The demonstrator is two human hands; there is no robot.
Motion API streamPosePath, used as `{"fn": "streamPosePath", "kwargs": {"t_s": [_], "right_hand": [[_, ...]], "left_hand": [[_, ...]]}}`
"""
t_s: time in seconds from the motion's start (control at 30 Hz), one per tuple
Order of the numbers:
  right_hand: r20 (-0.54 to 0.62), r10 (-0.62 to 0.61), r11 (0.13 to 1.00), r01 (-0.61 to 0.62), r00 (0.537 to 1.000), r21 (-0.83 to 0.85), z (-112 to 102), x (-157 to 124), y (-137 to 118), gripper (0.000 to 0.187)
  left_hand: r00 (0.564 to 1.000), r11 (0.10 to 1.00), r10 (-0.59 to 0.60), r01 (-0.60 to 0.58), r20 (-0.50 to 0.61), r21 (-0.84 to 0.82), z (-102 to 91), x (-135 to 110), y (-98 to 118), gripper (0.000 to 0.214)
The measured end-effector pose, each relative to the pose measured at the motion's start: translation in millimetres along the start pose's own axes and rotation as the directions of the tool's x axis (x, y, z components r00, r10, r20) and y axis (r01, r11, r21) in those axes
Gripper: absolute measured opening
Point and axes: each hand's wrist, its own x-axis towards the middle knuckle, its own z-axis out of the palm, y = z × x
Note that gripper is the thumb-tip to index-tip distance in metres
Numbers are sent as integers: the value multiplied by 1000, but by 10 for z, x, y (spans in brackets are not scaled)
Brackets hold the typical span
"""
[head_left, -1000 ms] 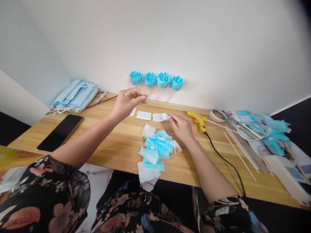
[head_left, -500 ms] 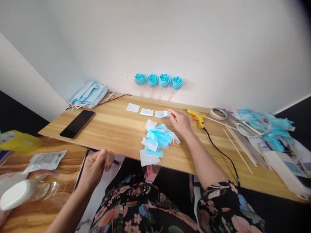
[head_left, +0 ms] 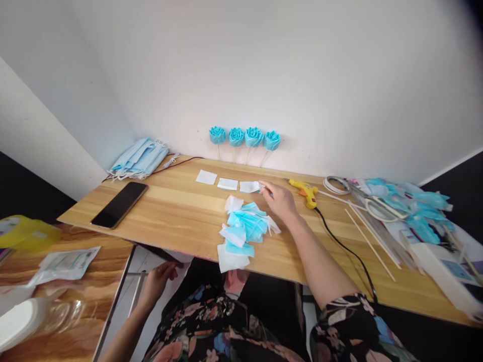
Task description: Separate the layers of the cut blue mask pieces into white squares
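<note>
My right hand (head_left: 279, 202) reaches over the table, thumb and fingers closed on the right end of a small white-and-blue piece of mask fabric (head_left: 248, 186). That piece is the rightmost of three in a row, beside a second rectangle (head_left: 228, 184) and a third (head_left: 206, 177). Left of my right wrist lies a loose pile of blue and white mask fabric pieces (head_left: 247, 223). My left hand (head_left: 159, 281) hangs low past the table's front edge, fingers loosely bent and apart, with nothing visible in it.
Several blue fabric roses (head_left: 236, 137) on sticks lean against the wall. A yellow glue gun (head_left: 307, 193) with a black cord lies right of my hand, near scissors (head_left: 381, 208), tape (head_left: 337, 185) and sticks (head_left: 370, 244). Left are a phone (head_left: 119, 204) and stacked face masks (head_left: 139, 158).
My left hand has dropped lower beyond the table edge, its fist loosening. My right hand stays at the rightmost fabric piece. The whole view has shifted slightly, so the table appears lower.
</note>
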Motion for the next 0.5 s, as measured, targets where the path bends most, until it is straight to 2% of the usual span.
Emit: {"fn": "streamPosePath", "kwargs": {"t_s": [0.23,0.37,0.5], "right_hand": [[-5,20,998,-20,1000,56,27,-22,-28,34],[-16,30,993,-28,999,113,41,-41,-47,33],[-22,52,988,-48,998,148,31,-51,-77,32]], "left_hand": [[995,999,6,-11,99,48,67,213,-357,37],[998,995,-26,19,64,95,74,324,-577,33],[999,982,-29,33,-20,189,51,385,-675,27]]}}
